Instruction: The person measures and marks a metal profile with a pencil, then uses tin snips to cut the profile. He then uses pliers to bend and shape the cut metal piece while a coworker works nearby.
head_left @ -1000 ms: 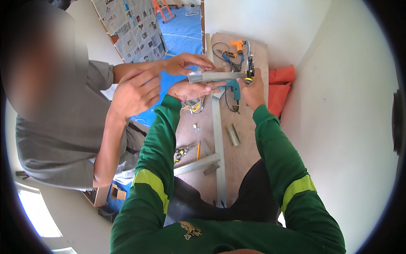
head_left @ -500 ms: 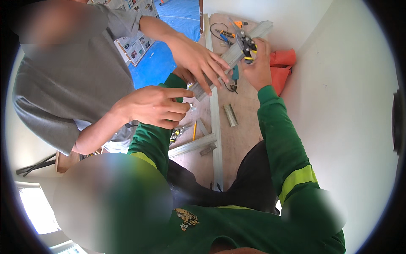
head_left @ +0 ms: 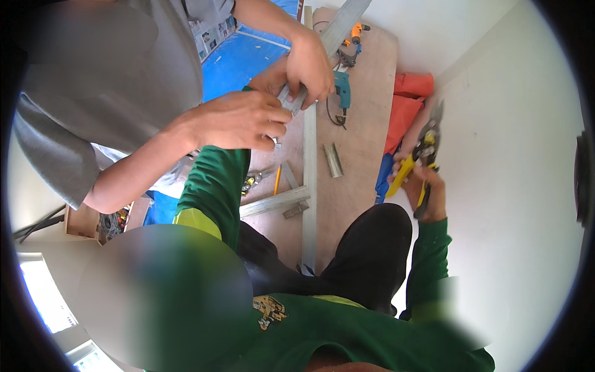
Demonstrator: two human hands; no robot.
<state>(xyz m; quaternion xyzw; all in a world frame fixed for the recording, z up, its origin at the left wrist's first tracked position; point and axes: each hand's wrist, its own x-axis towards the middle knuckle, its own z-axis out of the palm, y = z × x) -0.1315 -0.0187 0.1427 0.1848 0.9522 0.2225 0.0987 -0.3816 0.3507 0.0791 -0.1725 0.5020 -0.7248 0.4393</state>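
Right hand (head_left: 421, 183) was closed around yellow-handled snips (head_left: 423, 155), held out to the right near the wall (head_left: 508, 155). Left hand (head_left: 273, 77) sat mostly hidden under a co-worker's hands (head_left: 248, 118), its grip impossible to tell, at the metal channel (head_left: 338, 28) slanting above the board (head_left: 365, 111).

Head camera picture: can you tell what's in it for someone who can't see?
The person's right hand holds yellow-handled snips, while a co-worker's two hands grip a grey metal channel over a wooden board. The left hand is hidden behind them.
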